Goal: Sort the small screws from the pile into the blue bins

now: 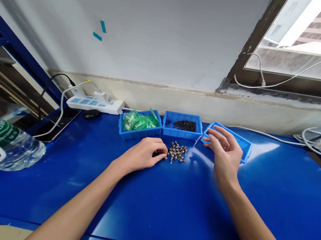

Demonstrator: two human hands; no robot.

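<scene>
A small pile of metal screws (pixel 177 152), with wide heads and short shanks, lies loose on the blue tabletop (pixel 161 209). At its left edge rests my left hand (pixel 144 154), fingers curled and thumb tip drawn in against them; whatever is between the tips is hidden. My right hand (pixel 226 156) is raised over the near left part of the right blue bin (pixel 243 143), fingers stretched and apart, the thumb close to them. I make out nothing held there. The hand covers much of that bin's inside.
A middle blue bin (pixel 167 126) holds black screws (pixel 185 125). The left blue bin (pixel 134 134) contains green-and-clear plastic bags (pixel 140 121). Behind are a power strip (pixel 114 106) and a black mouse (pixel 91 114). A large water bottle (pixel 1 143) lies at left; cables run along the wall.
</scene>
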